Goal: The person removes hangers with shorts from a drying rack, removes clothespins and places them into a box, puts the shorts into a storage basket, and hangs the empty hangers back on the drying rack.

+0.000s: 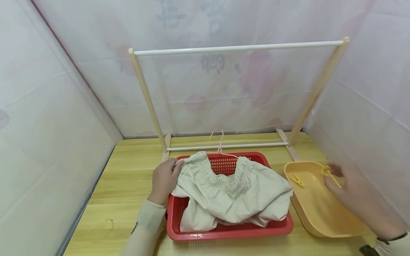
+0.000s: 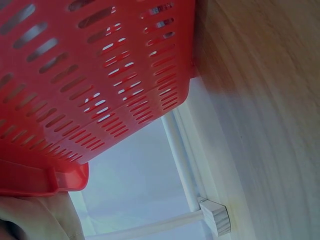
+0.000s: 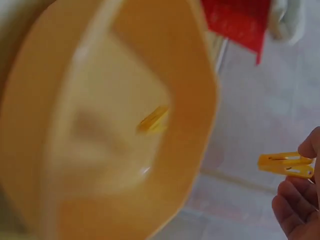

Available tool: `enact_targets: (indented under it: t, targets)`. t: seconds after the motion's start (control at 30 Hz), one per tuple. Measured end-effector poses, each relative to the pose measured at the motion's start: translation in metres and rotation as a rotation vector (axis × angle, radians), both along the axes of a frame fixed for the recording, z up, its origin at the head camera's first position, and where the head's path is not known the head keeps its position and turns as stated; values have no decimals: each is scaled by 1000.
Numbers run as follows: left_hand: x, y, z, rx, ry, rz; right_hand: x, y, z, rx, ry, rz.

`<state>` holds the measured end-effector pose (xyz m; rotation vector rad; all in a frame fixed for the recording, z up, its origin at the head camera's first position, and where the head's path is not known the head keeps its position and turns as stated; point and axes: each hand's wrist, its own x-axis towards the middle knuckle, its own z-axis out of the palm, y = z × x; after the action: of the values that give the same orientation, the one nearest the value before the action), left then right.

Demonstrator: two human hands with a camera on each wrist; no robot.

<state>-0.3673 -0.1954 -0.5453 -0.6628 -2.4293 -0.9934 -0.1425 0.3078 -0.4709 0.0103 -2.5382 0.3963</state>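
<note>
A beige garment (image 1: 221,192) with a gathered elastic waist is draped over the red basket (image 1: 243,234). A pink hanger (image 1: 221,142) is at its waist, hook pointing up. My left hand (image 1: 164,181) grips the left end of the waistband, thumb on top, over the basket's left rim. Above the far end of the yellow tray (image 1: 309,217), my right hand (image 1: 349,188) pinches a yellow clothespin (image 3: 280,162) between thumb and fingers. Another yellow clothespin (image 1: 297,180) lies in the tray.
Behind the basket stands a drying rack with a white top bar (image 1: 237,48), wooden side posts (image 1: 147,99) and a white lower bar (image 1: 253,145). Everything is on a wood-grain table (image 1: 109,192), with pale fabric walls (image 1: 362,89) around it.
</note>
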Motion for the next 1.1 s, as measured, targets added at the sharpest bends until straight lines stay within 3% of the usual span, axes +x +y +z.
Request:
enact_targets:
  t: [0.1,0.2,0.37,0.57,0.77,1.1]
  targets:
    - [0,0,2,5,9,3,7,21,-12,-23,-170,-74]
    - [-1,-1,2,7,12,6,7,33,-23,27,-242,-63]
    - [0,0,2,5,-12,1,5,46,-44,152,-242,-38]
    - [1,1,0,1,-14,4,4,58,-64,158,-316,-43]
    - [2,0,3,2,-20,2,-10,63,-68,169,-443,5]
    - [1,2,1,19,-26,0,-28,64,-67,200,-502,65]
